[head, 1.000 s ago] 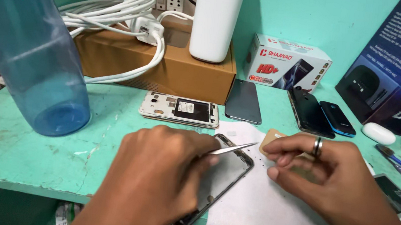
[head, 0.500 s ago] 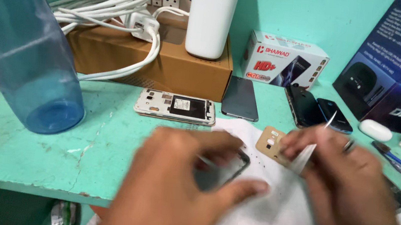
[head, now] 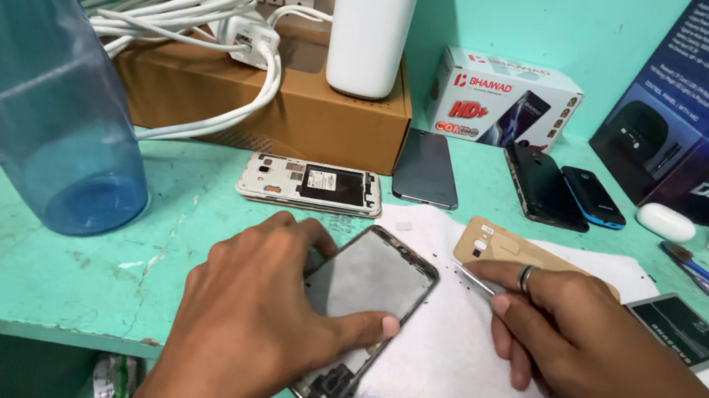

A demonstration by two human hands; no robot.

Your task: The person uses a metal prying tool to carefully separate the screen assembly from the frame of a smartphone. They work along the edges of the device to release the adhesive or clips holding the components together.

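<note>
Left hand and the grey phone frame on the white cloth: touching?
Touching. The head view shows the left hand pressed on the grey phone frame, thumb lying across its lower edge and fingers curled over its left side, with no gap visible.

The green table (head: 36, 261) is old and scratched. On it sit a big blue bottle (head: 37, 92), a brown box (head: 293, 112), some phones (head: 543, 183) and a white cloth (head: 452, 361).
</note>
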